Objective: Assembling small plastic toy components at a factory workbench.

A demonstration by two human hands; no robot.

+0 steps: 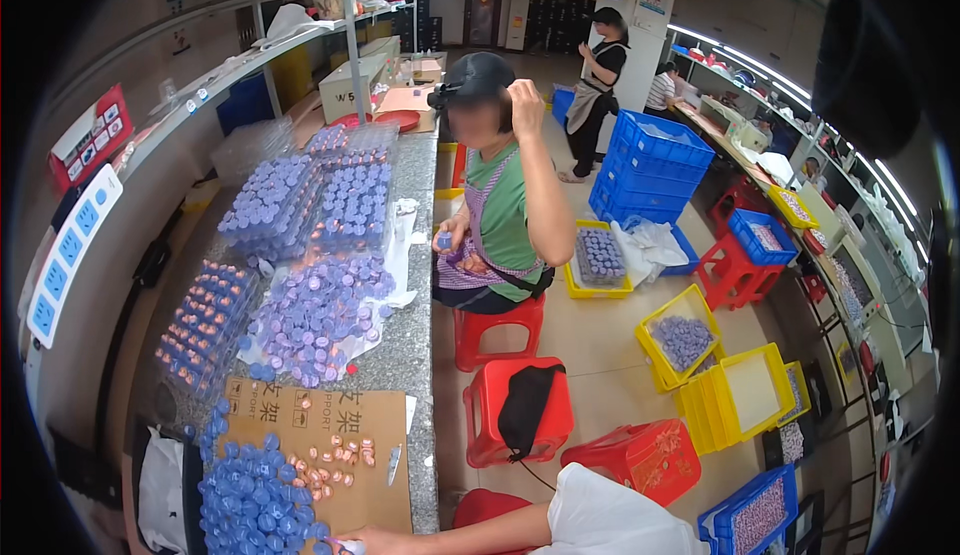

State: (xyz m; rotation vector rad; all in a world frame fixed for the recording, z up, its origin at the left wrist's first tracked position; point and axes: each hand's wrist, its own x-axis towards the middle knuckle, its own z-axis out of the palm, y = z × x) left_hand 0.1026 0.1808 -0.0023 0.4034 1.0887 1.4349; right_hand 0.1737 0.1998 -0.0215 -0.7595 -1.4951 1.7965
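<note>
My right hand (368,541) comes in along the lower edge from a white sleeve (610,510), partly cut off by the rim. Its fingers close on a small white and purple thing that I cannot make out. Beside it lies a heap of round blue pieces (255,500), partly on a cardboard sheet (380,410). Small orange-and-white pieces (335,463) are scattered on the cardboard, with a thin silvery tool (394,465) at its right. My left hand is out of view.
Farther along the stone bench (415,285) are loose purple discs (325,310) and stacked clear trays (265,200) of discs. A co-worker (500,185) sits there, one hand raised to the head, the other holding a round blue piece. Red stools (520,405) and yellow crates (740,395) stand right.
</note>
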